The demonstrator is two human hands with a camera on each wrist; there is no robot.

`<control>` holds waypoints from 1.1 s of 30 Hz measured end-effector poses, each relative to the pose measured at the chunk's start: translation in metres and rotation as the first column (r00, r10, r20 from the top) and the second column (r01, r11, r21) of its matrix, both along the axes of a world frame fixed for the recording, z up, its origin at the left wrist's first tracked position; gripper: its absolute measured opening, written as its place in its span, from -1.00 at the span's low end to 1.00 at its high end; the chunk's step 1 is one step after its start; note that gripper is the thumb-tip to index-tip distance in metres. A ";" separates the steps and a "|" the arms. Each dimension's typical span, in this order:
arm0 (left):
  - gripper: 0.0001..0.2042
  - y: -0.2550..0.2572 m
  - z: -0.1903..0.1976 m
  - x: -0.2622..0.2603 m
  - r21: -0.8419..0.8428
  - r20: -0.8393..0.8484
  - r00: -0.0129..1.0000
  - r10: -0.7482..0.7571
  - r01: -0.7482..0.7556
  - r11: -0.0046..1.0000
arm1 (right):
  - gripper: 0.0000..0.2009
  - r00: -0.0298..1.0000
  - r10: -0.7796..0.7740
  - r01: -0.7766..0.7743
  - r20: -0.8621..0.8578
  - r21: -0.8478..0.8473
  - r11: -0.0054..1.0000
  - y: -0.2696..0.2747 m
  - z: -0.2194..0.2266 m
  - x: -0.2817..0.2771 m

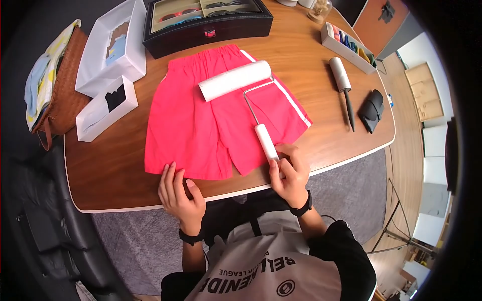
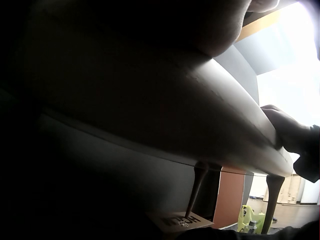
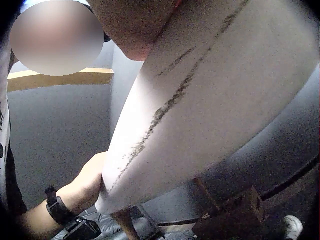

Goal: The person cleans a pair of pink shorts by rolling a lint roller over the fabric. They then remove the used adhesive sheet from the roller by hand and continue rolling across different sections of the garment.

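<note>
Bright pink shorts (image 1: 191, 120) with white side stripes lie flat on the wooden table, waistband away from me. My right hand (image 1: 292, 175) grips the white handle of a large lint roller (image 1: 233, 80), whose white cylinder lies across the upper middle of the shorts. At the near left hem, my left hand (image 1: 181, 195) rests with fingers extended, fingertips at the fabric's edge. Both wrist views look mostly at the table's underside; the right hand (image 2: 285, 127) shows at the edge in the left one, the left hand (image 3: 92, 175) in the right one.
On the right lie a smaller lint roller (image 1: 341, 75) and a black pouch (image 1: 372, 111). A narrow box of folded items (image 1: 329, 37) stands behind them. White boxes (image 1: 88, 75), a black glasses case (image 1: 201, 44) and a wicker basket (image 1: 70, 85) sit left and back.
</note>
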State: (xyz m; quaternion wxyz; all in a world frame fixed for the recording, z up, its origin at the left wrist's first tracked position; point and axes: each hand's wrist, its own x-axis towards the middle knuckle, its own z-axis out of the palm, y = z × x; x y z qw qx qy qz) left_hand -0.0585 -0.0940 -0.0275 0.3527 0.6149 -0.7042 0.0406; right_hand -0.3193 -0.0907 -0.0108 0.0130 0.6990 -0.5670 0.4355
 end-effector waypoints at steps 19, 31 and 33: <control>-0.75 0.000 0.002 -0.002 -0.006 -0.005 1.000 0.003 -0.003 1.000 | -0.72 0.989 0.135 -0.132 0.054 -0.057 0.990 0.007 0.003 -0.012; -0.76 0.000 0.005 -0.006 -0.018 0.007 1.000 -0.011 0.012 1.000 | -0.72 0.993 0.111 -0.109 0.027 -0.083 0.991 0.010 -0.003 -0.014; -0.75 0.000 0.004 -0.006 -0.016 0.005 1.000 -0.017 0.017 1.000 | -0.72 0.991 0.119 -0.112 0.067 -0.098 0.989 0.015 -0.005 -0.015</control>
